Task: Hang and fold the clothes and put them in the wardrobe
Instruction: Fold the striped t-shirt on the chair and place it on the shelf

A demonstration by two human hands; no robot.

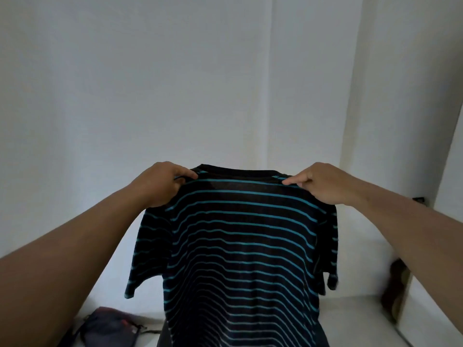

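Grip: both hands pinching one garment at the shoulders, held up in the air before a pale wall [175, 83].

Left hand [160, 184], at 10 o'clock from frame centre-bottom: thumb and curled fingers closed on the left shoulder seam, forearm bare, reaching in from 8 o'clock.

T-shirt [238, 246], centre of view, at 6 o'clock below the hands: black with thin teal horizontal stripes, short sleeves hanging at both sides, round dark collar uppermost between the two hands, body hanging straight down, hem out of view past the lower edge. Suspended, clear of the white surface [355, 311] beneath.

Right hand [323, 184], at 2 o'clock from the shirt's middle: thumb and fingers pinched together on the right shoulder seam, forearm bare, reaching in from 4 o'clock.

Other items: dark bundled garment [110, 326] with a reddish mark, lying on the white surface at 7 o'clock, partly behind the left forearm. Dark brown object [395, 291] at 4 o'clock by the right forearm, blurred, kind not discernible.
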